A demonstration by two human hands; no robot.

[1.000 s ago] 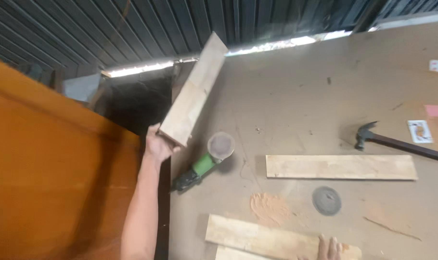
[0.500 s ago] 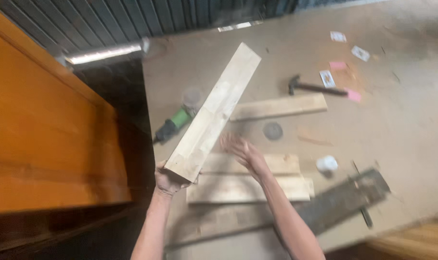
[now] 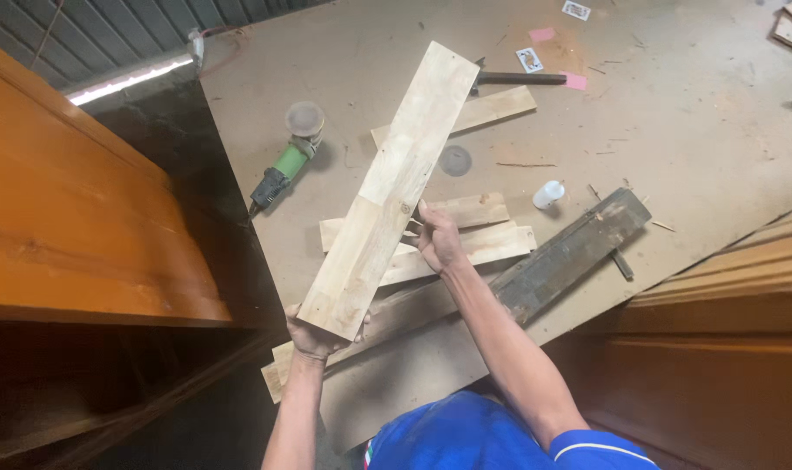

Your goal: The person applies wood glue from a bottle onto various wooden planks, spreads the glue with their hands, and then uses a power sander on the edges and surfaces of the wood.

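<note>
At the bottom of the frame, a blue shirt with a white stripe point(image 3: 500, 435) fills the lower middle. Just above it, the left hand point(image 3: 313, 335) is closed around the near end of a long pale jointed wooden board point(image 3: 396, 187), which runs diagonally up toward the top centre, held above the tan sheet worktable point(image 3: 692, 130). The right hand point(image 3: 438, 239), in mid-frame, has its fingers against the board's right edge, clasping it about halfway along.

Beneath the board lie several shorter pale wooden slats point(image 3: 466, 248) in a loose pile, and right of them a dark weathered plank point(image 3: 570, 252) angles toward the right. Near its upper end stands a small white plastic bottle point(image 3: 548, 194); what it holds cannot be told.

Left of the board, a green and black angle grinder point(image 3: 287, 165) lies on the table. A grey round sanding disc point(image 3: 455, 159) sits just right of the board. Farther up, a dark hammer point(image 3: 518, 78) lies near some pink paper scraps point(image 3: 575, 81). A large orange-brown varnished wooden panel point(image 3: 74, 218) takes up the left side.
</note>
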